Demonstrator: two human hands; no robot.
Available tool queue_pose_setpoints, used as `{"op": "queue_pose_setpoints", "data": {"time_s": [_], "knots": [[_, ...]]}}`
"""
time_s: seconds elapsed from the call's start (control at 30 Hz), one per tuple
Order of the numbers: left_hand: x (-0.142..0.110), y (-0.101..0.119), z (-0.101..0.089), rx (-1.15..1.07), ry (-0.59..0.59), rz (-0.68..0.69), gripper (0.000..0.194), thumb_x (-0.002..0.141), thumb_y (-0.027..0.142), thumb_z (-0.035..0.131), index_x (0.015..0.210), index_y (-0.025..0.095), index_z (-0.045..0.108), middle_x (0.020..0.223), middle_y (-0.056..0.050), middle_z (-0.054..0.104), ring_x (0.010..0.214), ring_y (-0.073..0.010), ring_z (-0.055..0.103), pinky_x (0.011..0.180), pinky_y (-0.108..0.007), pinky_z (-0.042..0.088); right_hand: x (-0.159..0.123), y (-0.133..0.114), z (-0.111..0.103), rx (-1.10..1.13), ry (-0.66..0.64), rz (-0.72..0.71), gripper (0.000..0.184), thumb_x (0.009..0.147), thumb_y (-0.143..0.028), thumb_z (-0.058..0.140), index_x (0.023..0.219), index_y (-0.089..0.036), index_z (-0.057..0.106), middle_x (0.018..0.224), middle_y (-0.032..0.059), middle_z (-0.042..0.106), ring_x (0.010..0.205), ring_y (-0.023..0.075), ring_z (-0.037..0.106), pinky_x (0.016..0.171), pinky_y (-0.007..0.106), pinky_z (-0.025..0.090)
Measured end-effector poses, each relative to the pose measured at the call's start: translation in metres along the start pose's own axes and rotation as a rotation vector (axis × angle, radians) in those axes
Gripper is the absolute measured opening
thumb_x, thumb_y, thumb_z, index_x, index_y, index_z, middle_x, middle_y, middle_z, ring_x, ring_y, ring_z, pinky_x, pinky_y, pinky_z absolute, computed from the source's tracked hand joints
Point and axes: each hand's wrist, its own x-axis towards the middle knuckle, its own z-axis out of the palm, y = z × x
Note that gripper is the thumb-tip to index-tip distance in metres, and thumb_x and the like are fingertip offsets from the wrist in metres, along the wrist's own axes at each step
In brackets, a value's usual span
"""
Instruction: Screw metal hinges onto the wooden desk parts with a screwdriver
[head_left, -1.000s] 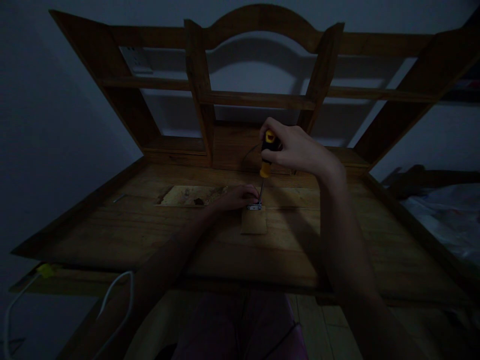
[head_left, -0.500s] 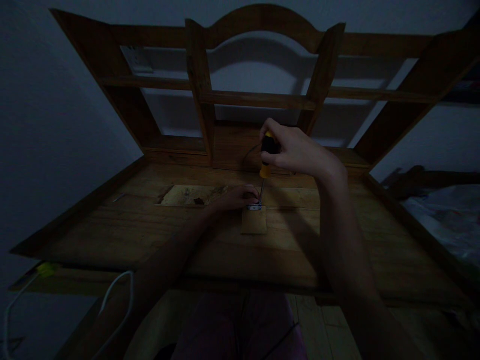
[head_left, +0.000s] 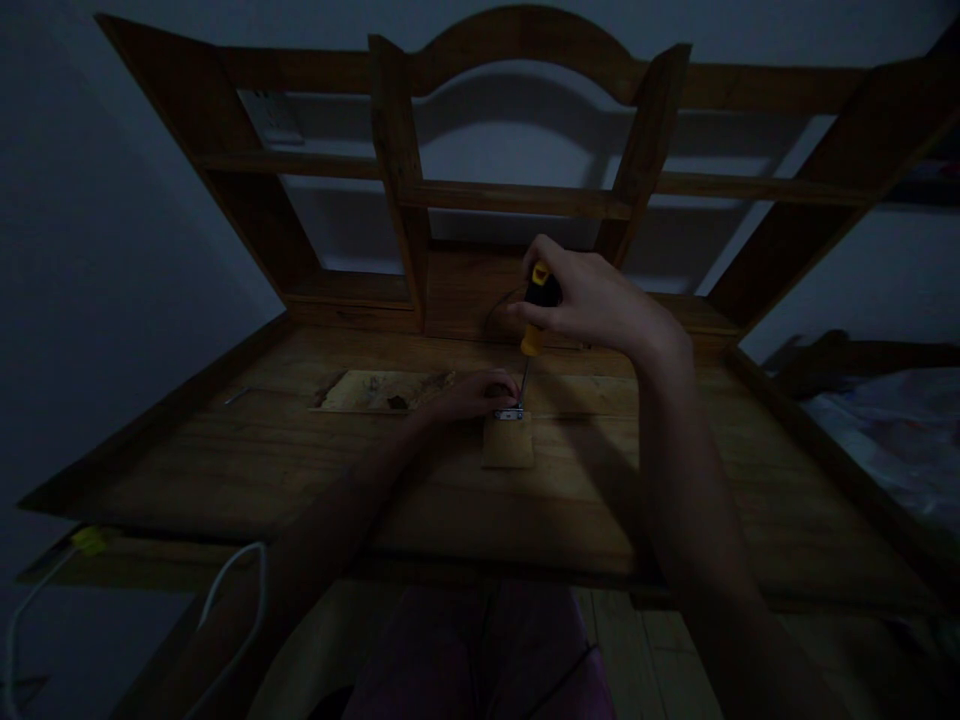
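My right hand [head_left: 592, 300] is wrapped round the black and yellow handle of a screwdriver [head_left: 534, 318] that stands nearly upright. Its thin shaft comes down onto a small metal bracket [head_left: 508, 412] at the top edge of a small square wooden block [head_left: 508, 442] lying on the wooden desk [head_left: 300, 470]. My left hand [head_left: 476, 393] lies on the desk just left of the bracket, fingers curled against it. What the fingertips press on is too dark to make out.
A wooden shelf frame [head_left: 517, 190] rises at the back of the desk. A pale, worn patch [head_left: 382, 390] marks the desktop left of my left hand. A white cable [head_left: 225, 590] and a yellow tag [head_left: 90, 540] hang at the front left. Bedding [head_left: 892, 440] lies to the right.
My right hand has shifted its grip slightly on the screwdriver handle, showing more yellow at the top. The left hand, bracket and block have stayed in place.
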Motion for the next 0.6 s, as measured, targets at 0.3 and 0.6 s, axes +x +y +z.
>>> {"op": "queue_pose_setpoints", "data": {"time_s": [0.3,0.6], "knots": [[-0.0005,-0.0045,0.0014,-0.047,0.005,0.005,0.018,0.093,0.033,0.064,0.095,0.016,0.067,0.095,-0.005,0.070,0.091,-0.0182,0.066,0.084,-0.031,0.052,0.0000,-0.0027,-0.0045,0.036,-0.045,-0.027,0.031,0.080,-0.023,0.065,0.108,-0.027,0.052,0.107,0.0051,0.063,0.096,0.0278,0.060,0.087,0.045,0.048],[-0.0003,-0.0010,0.0007,-0.040,0.008,-0.013,0.017,0.092,0.032,0.065,0.095,0.016,0.068,0.096,-0.005,0.071,0.092,-0.0186,0.066,0.085,-0.030,0.051,0.0010,0.0015,-0.0011,0.029,-0.036,-0.026,0.032,0.078,-0.018,0.063,0.106,-0.026,0.050,0.110,0.0053,0.060,0.102,0.0282,0.058,0.092,0.046,0.045]]}}
